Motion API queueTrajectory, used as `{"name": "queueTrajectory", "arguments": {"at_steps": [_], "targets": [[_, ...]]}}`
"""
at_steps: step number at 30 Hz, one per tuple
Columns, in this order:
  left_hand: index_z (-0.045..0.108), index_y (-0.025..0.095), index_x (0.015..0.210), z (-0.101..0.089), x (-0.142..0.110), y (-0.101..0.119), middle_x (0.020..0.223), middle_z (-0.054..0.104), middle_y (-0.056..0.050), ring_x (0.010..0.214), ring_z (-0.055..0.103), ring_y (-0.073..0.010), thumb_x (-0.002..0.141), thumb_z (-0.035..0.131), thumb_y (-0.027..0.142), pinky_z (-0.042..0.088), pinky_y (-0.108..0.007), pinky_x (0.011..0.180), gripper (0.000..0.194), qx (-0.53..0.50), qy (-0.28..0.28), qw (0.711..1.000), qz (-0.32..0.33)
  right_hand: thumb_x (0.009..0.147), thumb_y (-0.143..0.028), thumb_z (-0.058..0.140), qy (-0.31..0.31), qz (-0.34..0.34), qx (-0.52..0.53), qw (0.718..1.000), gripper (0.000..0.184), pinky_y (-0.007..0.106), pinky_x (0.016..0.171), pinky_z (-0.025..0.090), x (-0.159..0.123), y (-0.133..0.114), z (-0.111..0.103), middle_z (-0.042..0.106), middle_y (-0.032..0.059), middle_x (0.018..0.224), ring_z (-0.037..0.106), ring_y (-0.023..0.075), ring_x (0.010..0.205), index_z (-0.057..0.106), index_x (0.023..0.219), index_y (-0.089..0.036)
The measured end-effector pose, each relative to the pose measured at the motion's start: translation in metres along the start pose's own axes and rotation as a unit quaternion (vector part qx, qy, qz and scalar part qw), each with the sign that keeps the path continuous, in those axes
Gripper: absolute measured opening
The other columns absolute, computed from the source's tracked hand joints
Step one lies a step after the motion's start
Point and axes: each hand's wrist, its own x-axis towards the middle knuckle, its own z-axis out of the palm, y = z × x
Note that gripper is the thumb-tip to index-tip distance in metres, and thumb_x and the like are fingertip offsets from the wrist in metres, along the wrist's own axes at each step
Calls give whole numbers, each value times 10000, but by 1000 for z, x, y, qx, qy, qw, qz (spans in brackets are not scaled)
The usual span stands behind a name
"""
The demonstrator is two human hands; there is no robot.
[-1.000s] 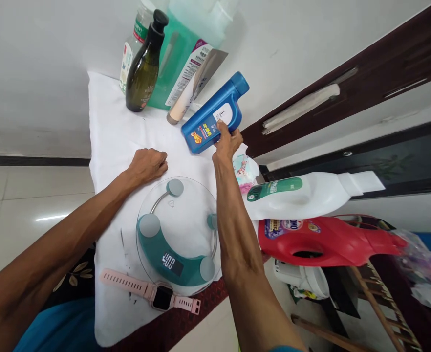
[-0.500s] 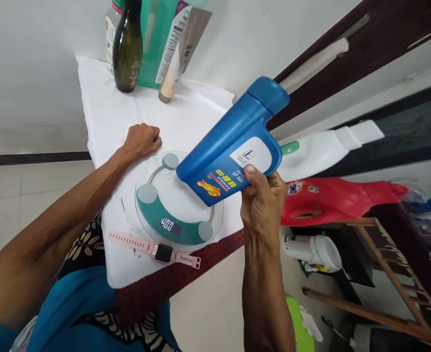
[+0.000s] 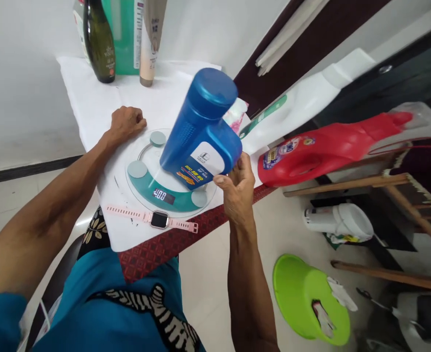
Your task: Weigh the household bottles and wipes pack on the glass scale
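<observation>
My right hand (image 3: 238,183) grips a blue engine oil bottle (image 3: 197,134) by its side handle, thumb on the front near the label. The bottle is capped and leans slightly, its base over a round glass scale (image 3: 150,188) with a green band. Zeros glow on the scale's display; whether the base touches the glass I cannot tell. My left hand (image 3: 127,122) rests on the white cloth just beyond the scale, fingers curled in with nothing visible in them. A pink-strapped smartwatch (image 3: 159,219) lies in front of the scale.
A dark green bottle (image 3: 100,46), a green jug (image 3: 122,36) and a beige tube (image 3: 150,46) stand at the table's back. A white bottle (image 3: 296,105) and red detergent bottle (image 3: 321,146) stand at the right. A lime green tub (image 3: 296,298) is on the floor.
The blue bottle has been brought more upright and its base lower toward the scale, my right hand still on its handle. The view has shifted; my left hand keeps its place by the scale.
</observation>
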Motion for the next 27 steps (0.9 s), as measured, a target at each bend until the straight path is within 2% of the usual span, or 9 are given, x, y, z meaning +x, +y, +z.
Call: {"name": "queueTrajectory", "arguments": {"at_steps": [3,8,11,14,16,19,22,25,27], "targets": [[776,182,1131,-8,2,4,1200,781,-170,1089,657,-329,947,528,404,458,-419,944,380,7,-5,1000,-6,869,-806,751,78,14,-5,997,648,431,961,635,-5,21,-23,771,86,1221,756,245,1128,691,1208,-257],[731,158,973,-38,-8,13,1061,776,-136,980,651,-272,925,632,476,477,-389,883,337,-38,-54,998,-7,913,-866,614,226,86,-58,969,651,299,601,508,-21,71,-52,654,-5,685,608,148,590,663,861,-218],[688,162,1001,-54,-25,15,1071,767,-114,955,630,-222,976,603,673,509,-365,867,519,-178,-54,982,20,933,-873,581,224,86,-52,969,665,281,565,458,-25,83,-55,619,-18,642,564,133,559,660,819,-222],[662,197,1185,-61,-42,23,1275,757,-115,1077,642,-227,964,484,910,544,-382,961,767,-346,-50,931,105,970,-864,551,217,87,-49,971,674,276,571,447,-22,81,-53,611,-21,634,551,126,564,673,807,-222],[650,235,1286,-63,-51,35,1359,738,-104,1194,639,-269,858,535,1010,544,-410,1034,893,-385,-47,906,168,977,-857,561,217,86,-45,971,670,274,573,445,-21,79,-52,612,-23,630,542,123,563,680,799,-222],[683,227,1328,-65,-62,62,1272,767,-128,1300,623,-366,701,617,1077,565,-434,1026,1058,-363,-40,905,218,973,-836,609,221,77,-33,972,639,272,574,447,-21,77,-53,623,-26,633,546,125,572,690,800,-226],[739,219,1298,-67,-70,85,1180,795,-152,1341,630,-431,598,721,1042,598,-463,1005,1081,-353,-83,908,212,979,-807,640,225,67,-20,972,604,276,582,458,-24,77,-55,638,-25,648,565,130,589,704,814,-229],[765,259,1243,-66,-76,93,1200,812,-126,1258,704,-415,534,969,742,623,-486,1008,882,-356,-144,907,173,984,-778,663,224,67,-16,972,576,280,592,467,-25,76,-56,649,-25,657,574,131,597,711,814,-230],[770,262,1169,-61,-79,94,1188,820,-109,1187,739,-393,525,1019,582,635,-485,997,761,-366,-142,908,148,986,-760,677,225,68,-14,972,559,279,597,469,-24,77,-57,653,-27,661,576,127,598,716,815,-229]]}}
